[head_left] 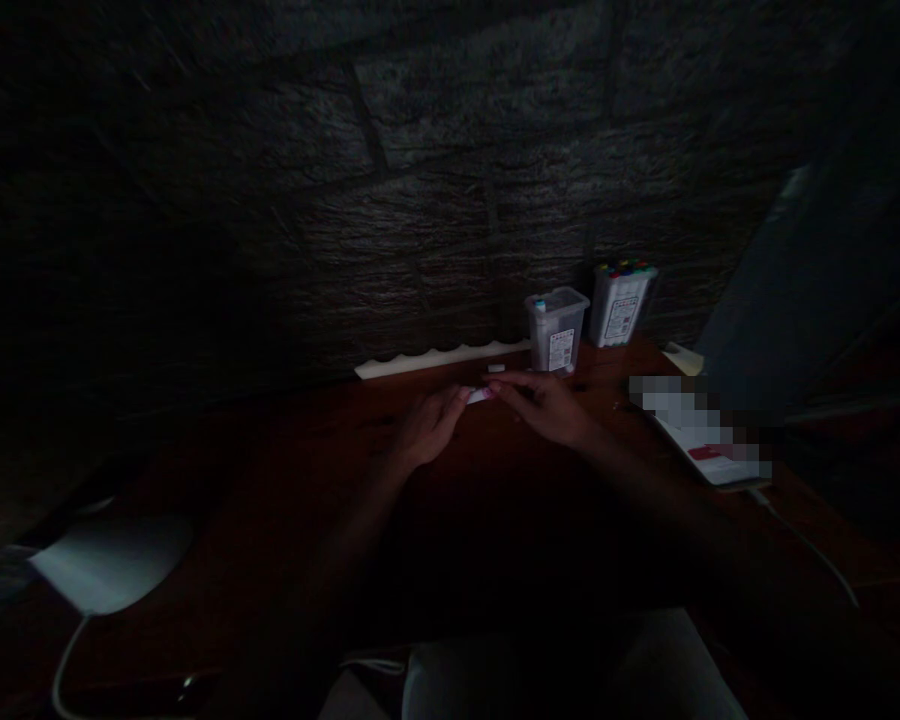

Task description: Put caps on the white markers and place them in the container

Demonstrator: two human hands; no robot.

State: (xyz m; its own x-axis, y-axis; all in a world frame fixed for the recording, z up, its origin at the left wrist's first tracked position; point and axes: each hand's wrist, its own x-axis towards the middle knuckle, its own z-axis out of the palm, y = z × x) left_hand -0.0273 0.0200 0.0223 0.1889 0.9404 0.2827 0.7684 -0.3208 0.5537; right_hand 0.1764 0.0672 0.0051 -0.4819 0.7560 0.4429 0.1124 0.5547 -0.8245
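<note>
A short white marker point(478, 395) with a pink end lies between my hands, just above the dark wooden table. My left hand point(429, 422) pinches its white body from the left. From the other side, the fingers of my right hand point(546, 405) close on the pink end, which they partly hide. Just beyond my fingertips a small white piece point(496, 368) rests on the table; the dim light does not show what it is. Near my right hand stands a clear plastic box point(557, 335) with a blue-capped marker in its corner.
A second plastic box point(622, 305), full of markers, stands by the stone-patterned wall. A wavy white strip point(442, 357) runs along the wall's foot. At right lies a tablet-like device point(727, 470) with a cable, partly blurred; at left, a white rounded object point(116, 565) with a cord.
</note>
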